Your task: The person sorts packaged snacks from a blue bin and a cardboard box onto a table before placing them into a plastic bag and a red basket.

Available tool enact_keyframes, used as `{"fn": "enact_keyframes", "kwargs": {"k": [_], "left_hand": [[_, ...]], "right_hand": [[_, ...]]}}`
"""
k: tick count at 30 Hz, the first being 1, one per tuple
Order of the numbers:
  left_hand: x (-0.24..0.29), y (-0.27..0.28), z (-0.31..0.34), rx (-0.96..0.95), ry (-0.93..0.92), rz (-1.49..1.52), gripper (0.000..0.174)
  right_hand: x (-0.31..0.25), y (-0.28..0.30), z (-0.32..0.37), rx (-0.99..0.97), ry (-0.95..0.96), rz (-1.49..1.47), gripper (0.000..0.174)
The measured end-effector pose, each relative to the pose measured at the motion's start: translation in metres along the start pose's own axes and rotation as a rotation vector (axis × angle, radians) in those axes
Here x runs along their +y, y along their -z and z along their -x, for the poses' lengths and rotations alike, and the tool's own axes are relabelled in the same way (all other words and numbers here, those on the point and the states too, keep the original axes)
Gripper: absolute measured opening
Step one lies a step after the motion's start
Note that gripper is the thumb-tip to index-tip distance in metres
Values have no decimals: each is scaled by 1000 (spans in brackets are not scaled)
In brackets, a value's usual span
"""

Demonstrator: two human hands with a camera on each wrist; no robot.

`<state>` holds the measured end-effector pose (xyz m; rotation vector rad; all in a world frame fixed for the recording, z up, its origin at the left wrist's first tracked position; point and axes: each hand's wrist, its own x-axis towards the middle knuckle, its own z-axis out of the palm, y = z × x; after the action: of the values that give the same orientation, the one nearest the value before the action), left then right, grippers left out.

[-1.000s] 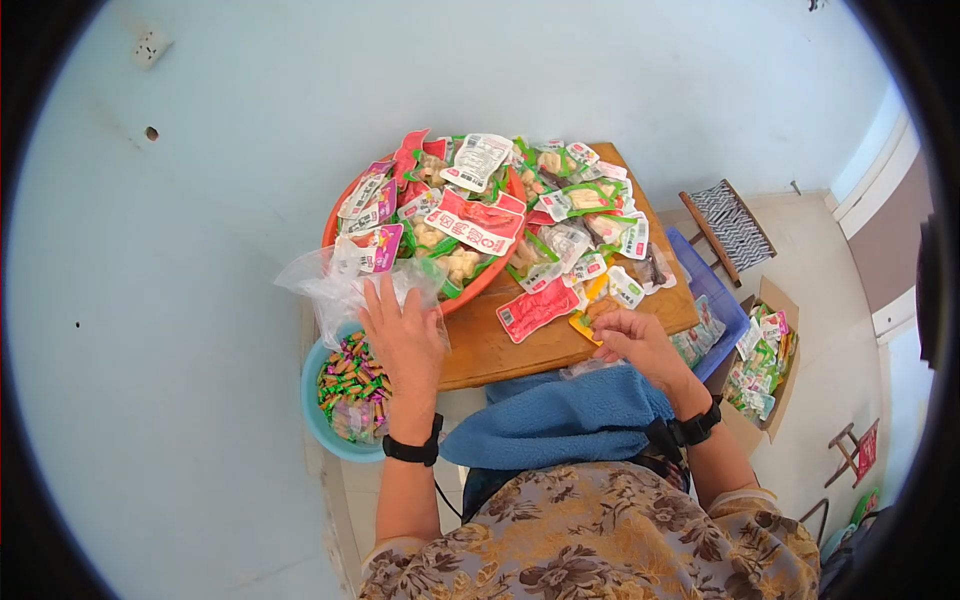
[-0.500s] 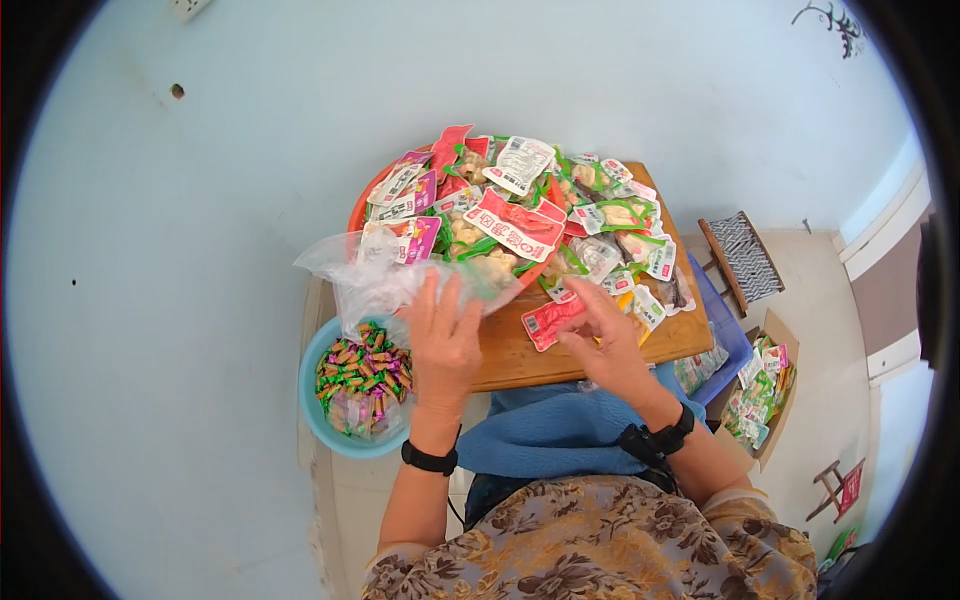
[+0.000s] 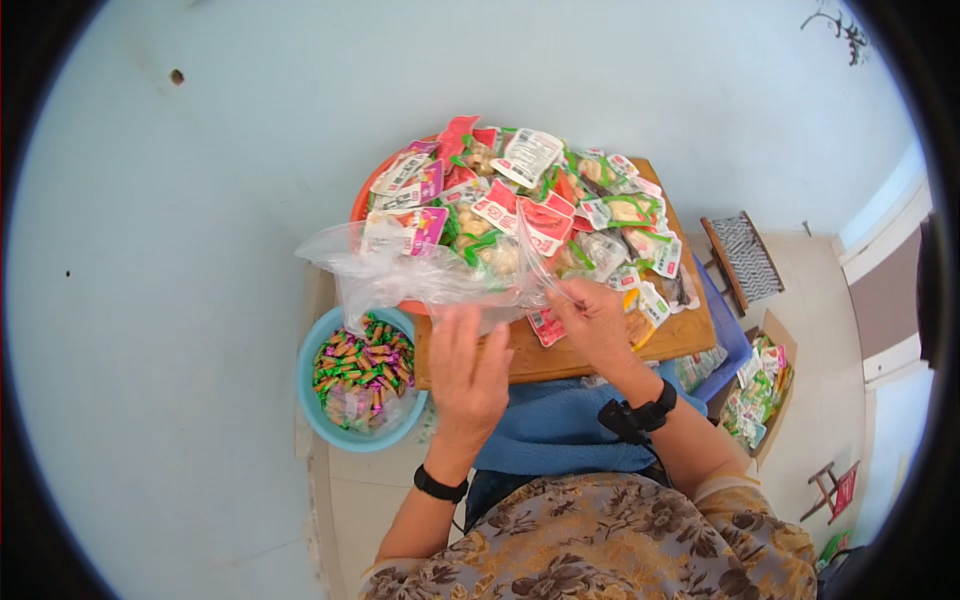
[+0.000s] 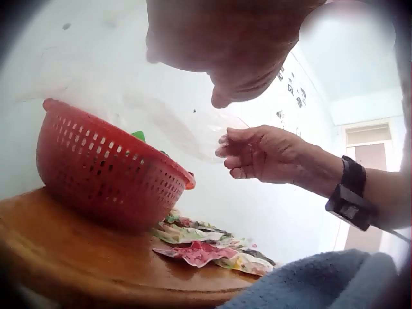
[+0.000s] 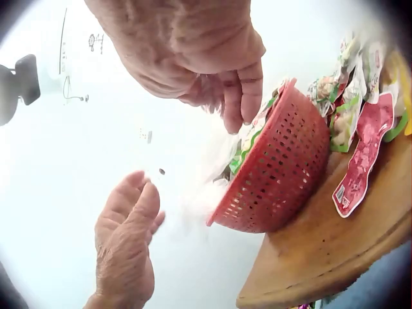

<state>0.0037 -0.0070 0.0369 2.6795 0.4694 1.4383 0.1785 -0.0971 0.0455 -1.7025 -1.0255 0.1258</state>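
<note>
One second before, my right grip (image 3: pixel 598 322) was low over the yellow-edged packet (image 3: pixel 640 325), near the front edge of the counter (image 3: pixel 535 366). At this moment it had come more to the left and pinched the thin edge of the clear plastic bag (image 3: pixel 400 280) between thumb and fingers. The bag was also different: earlier it lay bunched by the left front corner, and now it was stretched along the front edge, from beyond that corner as far as my right grip, one fold drawn upwards. It covered part of the front rim of the red basket (image 4: pixel 109 167), which stood on the left part of the counter, filled with packets as before.

My left grip (image 3: pixel 468 385) had moved back, towards my body, and to the right. Its fingers were almost straight, at the near side of the bag; whether they touched it, I could not tell. The red packet (image 3: pixel 545 327), fully visible one second before, was now partly hidden behind my right grip. The blue bowl (image 3: pixel 308 400) remained below the left front corner.
</note>
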Motion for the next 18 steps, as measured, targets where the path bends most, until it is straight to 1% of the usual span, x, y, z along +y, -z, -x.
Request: {"fn": "enact_keyframes", "kwargs": {"k": [1, 3, 4, 5, 6, 7, 8, 9, 10, 12, 13, 14, 15, 16, 18], "left_hand": [[4, 2, 5, -10, -1, 16, 44], [15, 9, 12, 67, 325, 107, 51], [21, 9, 15, 56, 324, 120, 51], [29, 8, 17, 96, 616, 390, 51], [34, 7, 21, 132, 913, 656, 51], [36, 5, 23, 118, 921, 660, 51], [35, -1, 23, 106, 1038, 859, 44], [34, -5, 25, 92, 1151, 1060, 37], [33, -7, 30, 79, 1156, 1065, 37], [30, -9, 38, -88, 1176, 1198, 23], [32, -9, 41, -114, 1183, 1203, 23], [34, -10, 43, -138, 1225, 1187, 18], [35, -10, 44, -160, 1264, 1169, 15], [34, -12, 49, -181, 1267, 1172, 15], [32, -15, 65, -363, 1391, 1241, 15]], "right_hand": [[-2, 9, 3, -7, -36, -25, 10], [4, 24, 14, -7, -90, -40, 13], [9, 31, 20, -19, -132, -111, 15], [10, 36, 24, -30, -171, -182, 16], [8, 43, 30, -26, -184, -176, 16], [-5, 54, 36, -40, -201, -245, 17], [-11, 61, 41, -51, -214, -315, 17], [-9, 65, 48, -45, -225, -310, 17], [-6, 71, 55, -49, -261, -301, 20], [5, 84, 70, -34, -315, -287, 22], [19, 92, 78, 0, -378, -376, 24], [30, 100, 86, 34, -438, -466, 25], [40, 110, 93, 49, -452, -464, 25], [48, 119, 99, 64, -531, -522, 24], [56, 127, 114, 107, -705, -656, 21]]}}
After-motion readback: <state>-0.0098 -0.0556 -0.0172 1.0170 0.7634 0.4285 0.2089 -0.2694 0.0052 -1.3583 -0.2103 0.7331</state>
